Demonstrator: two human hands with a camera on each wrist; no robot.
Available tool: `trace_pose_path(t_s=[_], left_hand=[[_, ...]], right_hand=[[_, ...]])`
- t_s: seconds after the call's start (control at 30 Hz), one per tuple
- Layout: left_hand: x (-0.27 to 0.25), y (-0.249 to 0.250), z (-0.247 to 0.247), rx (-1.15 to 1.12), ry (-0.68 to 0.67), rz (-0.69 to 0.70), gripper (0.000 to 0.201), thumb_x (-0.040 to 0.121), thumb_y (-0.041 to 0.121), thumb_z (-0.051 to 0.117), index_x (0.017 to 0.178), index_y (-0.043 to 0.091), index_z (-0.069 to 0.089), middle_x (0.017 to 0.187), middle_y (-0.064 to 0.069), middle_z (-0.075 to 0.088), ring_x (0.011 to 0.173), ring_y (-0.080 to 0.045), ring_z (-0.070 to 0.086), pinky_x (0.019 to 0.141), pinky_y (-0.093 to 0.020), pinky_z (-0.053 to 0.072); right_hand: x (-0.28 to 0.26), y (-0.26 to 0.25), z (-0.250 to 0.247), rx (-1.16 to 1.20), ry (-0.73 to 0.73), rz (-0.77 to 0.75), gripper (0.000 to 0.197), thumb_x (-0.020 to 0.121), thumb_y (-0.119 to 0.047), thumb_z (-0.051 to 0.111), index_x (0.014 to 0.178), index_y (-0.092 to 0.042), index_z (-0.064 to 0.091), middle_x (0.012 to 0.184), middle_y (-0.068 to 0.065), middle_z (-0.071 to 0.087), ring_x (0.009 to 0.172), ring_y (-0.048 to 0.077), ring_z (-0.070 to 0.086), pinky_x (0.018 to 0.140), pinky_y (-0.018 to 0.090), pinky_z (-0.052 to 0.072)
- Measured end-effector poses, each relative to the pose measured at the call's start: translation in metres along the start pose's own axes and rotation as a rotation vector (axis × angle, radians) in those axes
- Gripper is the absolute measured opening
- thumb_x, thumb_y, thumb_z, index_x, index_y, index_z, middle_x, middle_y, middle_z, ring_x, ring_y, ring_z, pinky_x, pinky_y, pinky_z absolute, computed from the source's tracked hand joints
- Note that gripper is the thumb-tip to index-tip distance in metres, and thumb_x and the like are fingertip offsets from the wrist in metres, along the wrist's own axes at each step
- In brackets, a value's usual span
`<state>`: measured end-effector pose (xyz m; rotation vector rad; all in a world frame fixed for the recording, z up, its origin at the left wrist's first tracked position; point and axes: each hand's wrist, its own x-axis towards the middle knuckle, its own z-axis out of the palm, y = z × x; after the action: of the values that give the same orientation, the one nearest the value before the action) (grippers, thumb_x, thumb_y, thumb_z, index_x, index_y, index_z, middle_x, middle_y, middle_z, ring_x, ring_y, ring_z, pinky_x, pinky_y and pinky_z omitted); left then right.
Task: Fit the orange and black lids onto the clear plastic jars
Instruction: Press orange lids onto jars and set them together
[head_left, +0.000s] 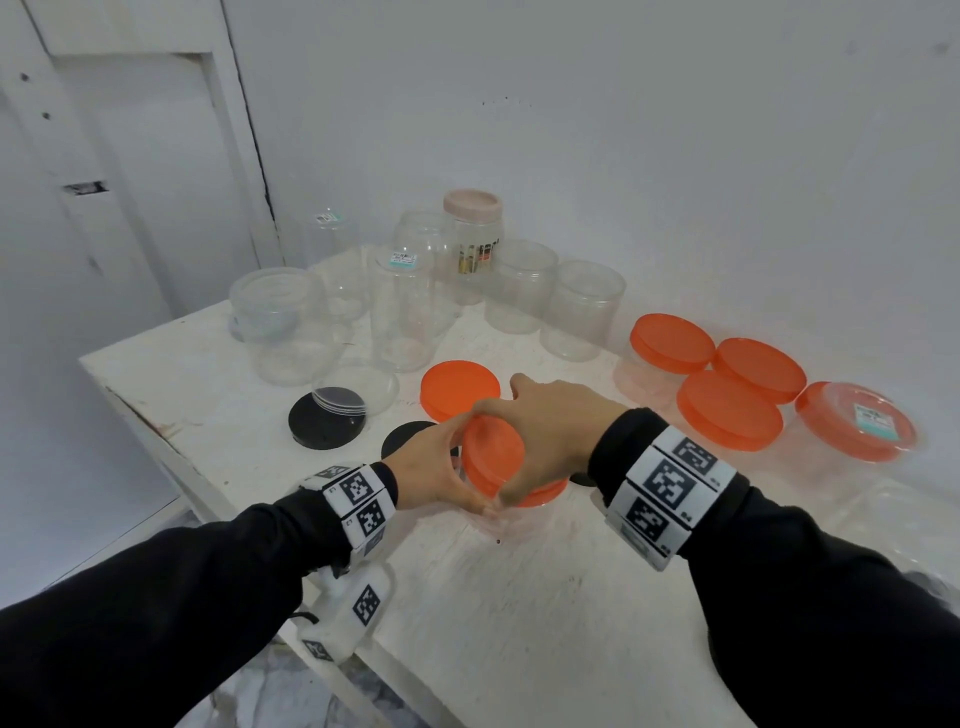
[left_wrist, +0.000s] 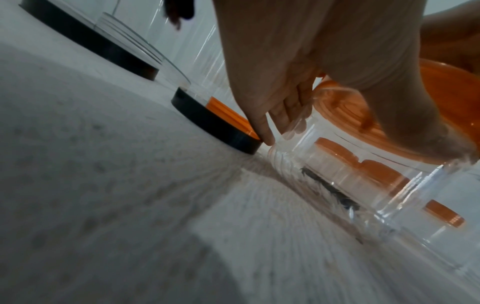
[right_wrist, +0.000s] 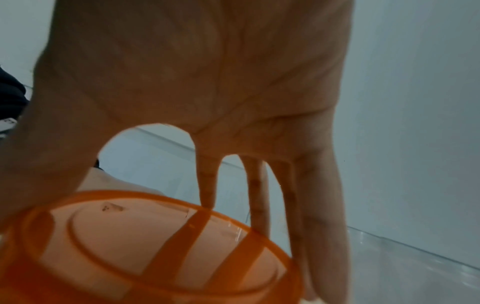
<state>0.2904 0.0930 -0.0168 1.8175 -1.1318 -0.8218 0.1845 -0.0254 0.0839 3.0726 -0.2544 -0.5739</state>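
Observation:
My right hand (head_left: 519, 447) holds an orange lid (head_left: 491, 457) tilted over a clear jar (left_wrist: 363, 185), near the middle of the white table (head_left: 519, 597). In the right wrist view its fingers (right_wrist: 319, 205) lie across the lid's (right_wrist: 155, 246) outer face, showing through the orange plastic. My left hand (head_left: 452, 467) grips the jar's side, its fingers (left_wrist: 275, 115) curled round the clear wall. A second orange rim (head_left: 545, 496) shows under my right hand; what it belongs to I cannot tell. A loose orange lid (head_left: 460, 389) and two black lids (head_left: 327, 421) (head_left: 410, 436) lie just behind.
Several open clear jars (head_left: 582, 312) and one with a pink lid (head_left: 472, 208) stand at the back. Several jars with orange lids on them (head_left: 727, 410) cluster at the right. The table's left edge (head_left: 156, 431) drops off near a white door.

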Motion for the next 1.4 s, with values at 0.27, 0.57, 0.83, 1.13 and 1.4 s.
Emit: trace_pose_path(t_s=[0.27, 0.57, 0.83, 1.13, 1.4], left_hand=[[0.001, -0.003, 0.003, -0.025, 0.003, -0.011, 0.104, 0.037, 0.043, 0.085, 0.130, 0.026, 0.040, 0.116, 0.009, 0.058, 0.109, -0.008, 0.057, 0.097, -0.032, 0.047], [0.000, 0.004, 0.003, 0.000, 0.011, 0.033, 0.093, 0.049, 0.022, 0.092, 0.123, 0.030, 0.036, 0.104, 0.017, 0.055, 0.095, -0.004, 0.056, 0.079, -0.017, 0.045], [-0.004, 0.009, 0.019, -0.121, -0.101, 0.041, 0.114, 0.042, 0.041, 0.085, 0.137, 0.029, 0.023, 0.131, 0.007, 0.047, 0.121, -0.005, 0.048, 0.103, -0.027, 0.042], [0.026, 0.044, 0.060, -0.119, -0.225, 0.145, 0.095, 0.061, 0.007, 0.084, 0.134, 0.027, 0.026, 0.130, 0.010, 0.041, 0.117, -0.010, 0.048, 0.100, -0.027, 0.044], [0.065, 0.068, 0.099, -0.275, -0.215, 0.165, 0.084, 0.064, 0.000, 0.080, 0.128, 0.024, 0.031, 0.123, 0.006, 0.045, 0.121, -0.012, 0.046, 0.102, -0.029, 0.042]], right_hand=[[-0.010, 0.006, 0.025, 0.036, 0.172, -0.063, 0.082, 0.073, -0.065, 0.059, 0.143, -0.043, 0.022, 0.132, 0.003, 0.039, 0.104, 0.025, 0.045, 0.082, 0.033, 0.046], [-0.010, 0.000, 0.039, 0.042, 0.291, 0.032, 0.083, 0.074, -0.068, 0.056, 0.144, -0.036, 0.026, 0.135, 0.005, 0.040, 0.103, 0.026, 0.044, 0.077, 0.031, 0.041], [-0.039, 0.017, 0.048, 0.103, 0.205, 0.011, 0.084, 0.076, -0.066, 0.057, 0.146, -0.038, 0.020, 0.155, -0.001, 0.015, 0.127, 0.028, 0.034, 0.101, 0.037, 0.036], [-0.101, 0.052, 0.071, 0.258, 0.260, 0.081, 0.076, 0.076, -0.054, 0.067, 0.142, -0.034, 0.035, 0.149, -0.002, 0.020, 0.135, 0.018, 0.019, 0.107, 0.029, 0.027], [-0.130, 0.076, 0.100, 0.171, 0.471, 0.232, 0.054, 0.069, -0.023, 0.079, 0.119, -0.014, 0.062, 0.119, 0.012, 0.059, 0.107, 0.030, 0.058, 0.071, 0.035, 0.053]])
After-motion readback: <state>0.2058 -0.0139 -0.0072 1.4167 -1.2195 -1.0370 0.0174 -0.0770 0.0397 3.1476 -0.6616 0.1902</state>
